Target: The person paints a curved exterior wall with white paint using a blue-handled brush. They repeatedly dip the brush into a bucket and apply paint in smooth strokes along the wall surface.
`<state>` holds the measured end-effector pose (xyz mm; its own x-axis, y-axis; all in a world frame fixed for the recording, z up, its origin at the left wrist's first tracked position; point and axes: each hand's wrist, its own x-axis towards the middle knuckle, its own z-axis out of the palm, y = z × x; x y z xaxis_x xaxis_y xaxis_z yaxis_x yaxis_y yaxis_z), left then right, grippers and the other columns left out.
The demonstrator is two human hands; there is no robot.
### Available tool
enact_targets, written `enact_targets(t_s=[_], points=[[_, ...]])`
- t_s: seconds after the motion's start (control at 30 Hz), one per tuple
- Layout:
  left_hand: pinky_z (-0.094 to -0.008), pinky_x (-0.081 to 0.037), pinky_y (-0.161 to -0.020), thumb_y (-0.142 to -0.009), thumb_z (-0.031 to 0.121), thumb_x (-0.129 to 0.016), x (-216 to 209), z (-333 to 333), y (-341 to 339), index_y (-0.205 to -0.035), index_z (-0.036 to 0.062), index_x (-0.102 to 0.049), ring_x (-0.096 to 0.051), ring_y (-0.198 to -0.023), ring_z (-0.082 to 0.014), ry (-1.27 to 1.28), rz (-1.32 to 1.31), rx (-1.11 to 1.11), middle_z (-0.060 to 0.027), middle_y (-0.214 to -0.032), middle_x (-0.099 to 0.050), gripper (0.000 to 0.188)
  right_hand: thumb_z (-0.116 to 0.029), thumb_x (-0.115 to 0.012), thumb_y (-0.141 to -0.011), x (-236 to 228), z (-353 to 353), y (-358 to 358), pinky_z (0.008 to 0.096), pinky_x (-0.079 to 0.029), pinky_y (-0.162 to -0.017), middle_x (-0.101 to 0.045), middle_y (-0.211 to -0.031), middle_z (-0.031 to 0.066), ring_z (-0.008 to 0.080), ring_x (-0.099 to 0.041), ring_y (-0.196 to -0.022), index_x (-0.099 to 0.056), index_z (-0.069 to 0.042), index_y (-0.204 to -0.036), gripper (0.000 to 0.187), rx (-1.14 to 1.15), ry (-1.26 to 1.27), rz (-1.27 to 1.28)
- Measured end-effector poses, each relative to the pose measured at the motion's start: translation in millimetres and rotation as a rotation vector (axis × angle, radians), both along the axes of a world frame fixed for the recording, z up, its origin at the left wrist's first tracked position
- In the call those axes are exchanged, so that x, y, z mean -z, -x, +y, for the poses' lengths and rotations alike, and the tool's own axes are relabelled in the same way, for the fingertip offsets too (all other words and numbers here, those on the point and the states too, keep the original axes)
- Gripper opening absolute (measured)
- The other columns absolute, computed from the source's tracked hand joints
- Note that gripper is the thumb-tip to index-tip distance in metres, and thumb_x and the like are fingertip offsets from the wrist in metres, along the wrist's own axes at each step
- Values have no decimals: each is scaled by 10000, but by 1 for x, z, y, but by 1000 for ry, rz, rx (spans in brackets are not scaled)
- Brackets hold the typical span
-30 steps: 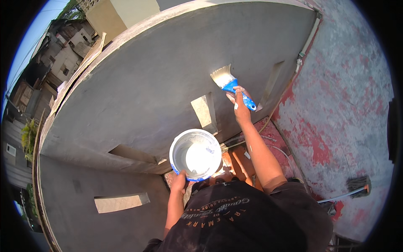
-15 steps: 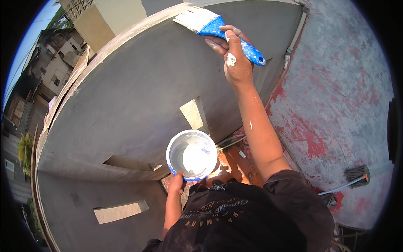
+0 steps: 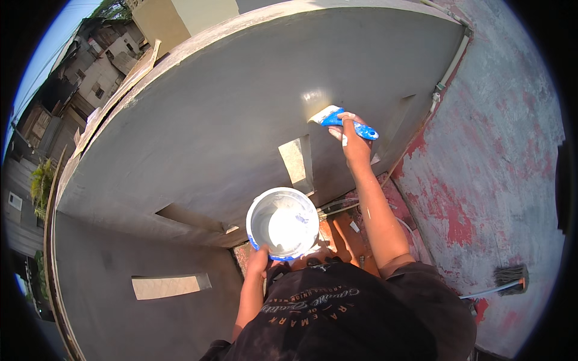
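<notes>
At the lower centre of the frame, a near-black shirt (image 3: 367, 337) is worn, its front printed with lettering (image 3: 288, 319) in pale grey script and tan block capitals. The upper right arm is covered by a short, brownish-black sleeve (image 3: 433, 292), loosely cut. The right forearm (image 3: 385, 225) is left bare and marked by a small white fleck; the bare right grip (image 3: 356, 144) is smeared with white. The left grip (image 3: 257, 262) is likewise left bare.

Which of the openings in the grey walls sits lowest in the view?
The pale slot at lower left, left of the left hand holding the bucket. It alone is in the left wall; the others sit higher, in the wall ahead.
</notes>
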<state>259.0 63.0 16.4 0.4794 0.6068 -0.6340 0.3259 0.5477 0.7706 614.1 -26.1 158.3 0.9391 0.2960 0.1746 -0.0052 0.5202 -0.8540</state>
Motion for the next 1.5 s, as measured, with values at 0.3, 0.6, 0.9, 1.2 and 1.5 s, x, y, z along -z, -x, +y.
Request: enact_targets(t_s=[0.3,0.6,0.9,1.2,1.5], points=[[-381,-548,-831,-926,158,-507,21,3,38,-1377,-49,-522,-674,-991,-276,-70,86,-113,-188,-1259,-633,497,-166,-502,-1048,-80,15,0,459,-565,-999,-625,-1124,182,331,-694,-1070,-567,48,-1162,251,85,-224,-319],[-346,-620,-651,-821,59,-518,2,-11,95,-1415,-49,-420,-675,-914,-266,23,4,-292,-204,-1191,-589,611,-206,-559,-1043,175,-58,89,325,-594,-863,-648,-1072,120,220,-694,-963,-610,-2,-1129,227,52,161,236],[-332,-584,-694,-864,60,-488,17,0,169,-1400,-58,-418,-675,-837,-256,39,-76,-298,-208,-1119,-609,553,-303,-684,-994,36,-57,239,270,-493,-684,-667,-817,25,97,-597,-715,-687,-5,-932,304,-351,540,-292],[-289,-531,-552,-853,33,-480,19,4,239,-1465,-7,-314,-628,-838,-202,100,-142,-213,-143,-1115,-583,635,-311,-780,-869,-133,-25,377,269,-501,-607,-657,-793,84,162,-653,-645,-689,-48,-828,282,-499,155,-767],[-346,-454,-967,-820,169,-609,98,12,326,-1155,20,-607,-587,-1120,-271,-70,182,-83,-145,-1247,-628,367,-317,-726,-889,-203,-60,447,279,-508,-595,-640,-885,74,147,-648,-618,-690,-183,-805,162,-645,523,-1001]])
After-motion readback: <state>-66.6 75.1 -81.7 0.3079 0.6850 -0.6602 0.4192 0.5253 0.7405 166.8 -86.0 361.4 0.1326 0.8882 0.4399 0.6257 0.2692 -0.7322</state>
